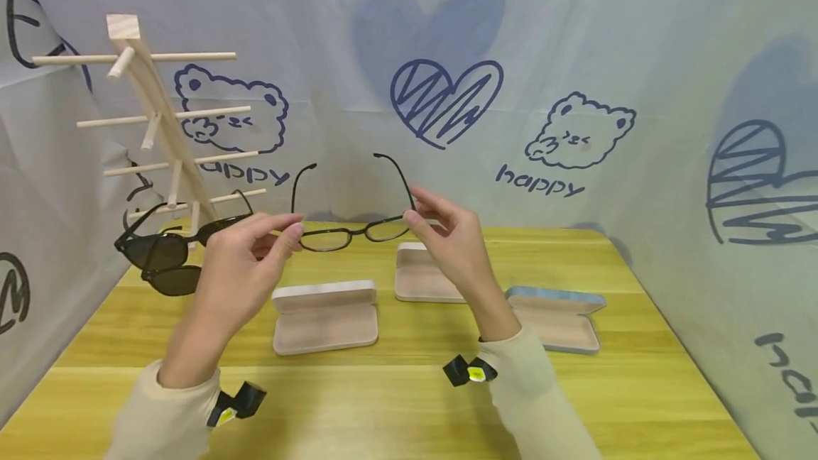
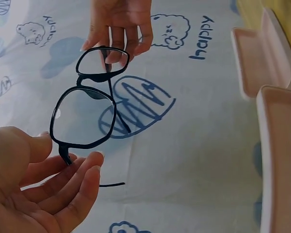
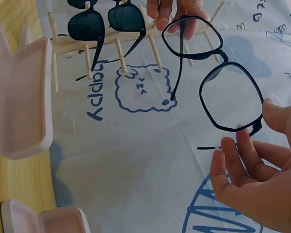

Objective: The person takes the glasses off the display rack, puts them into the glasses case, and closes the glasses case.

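Black-framed eyeglasses with clear lenses [image 1: 326, 250] are held up above the table, temples unfolded and pointing away toward the backdrop. My left hand [image 1: 246, 265] pinches them at the left hinge corner between thumb and fingers. At the opposite corner my right hand [image 1: 456, 243] pinches the frame near the right hinge. In the left wrist view the black frame [image 2: 82, 145] spans between both hands; the right wrist view shows the same eyeglasses [image 3: 214, 121] from the other side. Below the glasses lie a white open case [image 1: 326, 329] and another white open case [image 1: 422, 282], partly behind my right hand.
A wooden peg rack [image 1: 167, 119] stands at the left, with two pairs of dark sunglasses [image 1: 156, 252] on its lower pegs, partly behind my left hand. A blue open case [image 1: 565, 329] lies at the right on the wooden table [image 1: 383, 403]. A printed cloth [image 1: 332, 34] hangs behind.
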`<state>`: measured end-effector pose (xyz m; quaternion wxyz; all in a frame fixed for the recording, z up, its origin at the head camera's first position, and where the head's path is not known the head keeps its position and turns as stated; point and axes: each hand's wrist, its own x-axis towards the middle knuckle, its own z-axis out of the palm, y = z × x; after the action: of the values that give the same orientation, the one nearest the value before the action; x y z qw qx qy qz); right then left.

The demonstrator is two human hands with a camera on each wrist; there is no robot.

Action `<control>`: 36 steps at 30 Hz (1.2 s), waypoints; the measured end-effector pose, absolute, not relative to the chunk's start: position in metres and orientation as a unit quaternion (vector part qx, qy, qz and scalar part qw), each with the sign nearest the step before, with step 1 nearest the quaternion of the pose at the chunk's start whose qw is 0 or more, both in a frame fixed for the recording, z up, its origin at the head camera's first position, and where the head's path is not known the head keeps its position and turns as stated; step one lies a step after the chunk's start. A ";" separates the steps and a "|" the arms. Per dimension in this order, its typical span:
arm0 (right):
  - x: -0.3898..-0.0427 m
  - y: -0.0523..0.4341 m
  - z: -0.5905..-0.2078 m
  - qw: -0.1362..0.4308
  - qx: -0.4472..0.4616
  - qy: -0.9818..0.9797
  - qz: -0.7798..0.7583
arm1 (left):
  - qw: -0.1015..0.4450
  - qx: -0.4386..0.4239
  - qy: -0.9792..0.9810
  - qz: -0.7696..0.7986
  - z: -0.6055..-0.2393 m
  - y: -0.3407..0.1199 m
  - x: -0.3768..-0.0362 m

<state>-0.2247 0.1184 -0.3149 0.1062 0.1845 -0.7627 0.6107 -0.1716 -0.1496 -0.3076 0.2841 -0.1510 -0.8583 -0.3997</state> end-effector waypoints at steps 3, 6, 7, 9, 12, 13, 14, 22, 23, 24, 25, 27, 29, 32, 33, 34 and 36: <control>-0.224 0.124 -0.321 0.102 0.175 -0.762 0.615 | 0.273 -0.161 -0.856 -0.410 -0.315 -0.146 -0.175; -0.223 0.129 -0.327 0.099 0.169 -0.763 0.616 | 0.266 -0.174 -0.851 -0.418 -0.322 -0.142 -0.179; -0.223 0.130 -0.328 0.098 0.169 -0.764 0.616 | 0.263 -0.178 -0.850 -0.420 -0.324 -0.141 -0.180; -0.222 0.132 -0.332 0.094 0.167 -0.767 0.613 | 0.256 -0.181 -0.851 -0.422 -0.328 -0.139 -0.181; -0.221 0.134 -0.336 0.088 0.165 -0.771 0.609 | 0.241 -0.180 -0.855 -0.424 -0.332 -0.138 -0.182; -0.221 0.135 -0.337 0.086 0.164 -0.772 0.608 | 0.235 -0.177 -0.856 -0.424 -0.333 -0.138 -0.182; -0.221 0.135 -0.338 0.084 0.163 -0.772 0.608 | 0.230 -0.176 -0.858 -0.424 -0.334 -0.137 -0.182; -0.218 0.138 -0.347 0.079 0.170 -0.787 0.588 | 0.208 -0.173 -0.864 -0.425 -0.339 -0.136 -0.185; -0.218 0.138 -0.348 0.079 0.172 -0.788 0.586 | 0.206 -0.172 -0.865 -0.425 -0.340 -0.136 -0.185; -0.218 0.138 -0.348 0.080 0.177 -0.790 0.582 | 0.205 -0.172 -0.865 -0.425 -0.340 -0.136 -0.185; -0.217 0.138 -0.349 0.079 0.179 -0.790 0.580 | 0.204 -0.170 -0.866 -0.424 -0.340 -0.136 -0.185; -0.216 0.138 -0.351 0.080 0.182 -0.791 0.578 | 0.203 -0.167 -0.868 -0.422 -0.341 -0.136 -0.185; -0.215 0.138 -0.351 0.080 0.184 -0.792 0.577 | 0.204 -0.162 -0.872 -0.415 -0.341 -0.137 -0.186; -0.215 0.138 -0.353 0.079 0.188 -0.793 0.574 | 0.206 -0.154 -0.878 -0.404 -0.341 -0.137 -0.187; -0.215 0.138 -0.354 0.078 0.190 -0.795 0.571 | 0.207 -0.152 -0.880 -0.400 -0.342 -0.137 -0.187; -0.214 0.138 -0.354 0.078 0.193 -0.797 0.567 | 0.209 -0.151 -0.881 -0.397 -0.343 -0.137 -0.187; -0.214 0.138 -0.356 0.078 0.196 -0.800 0.561 | 0.213 -0.150 -0.880 -0.396 -0.344 -0.138 -0.188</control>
<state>-0.2143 0.1381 -0.3557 0.0783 0.1964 -0.8004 0.5609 -0.1885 -0.1376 -0.3441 0.2132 -0.1496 -0.8804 -0.3962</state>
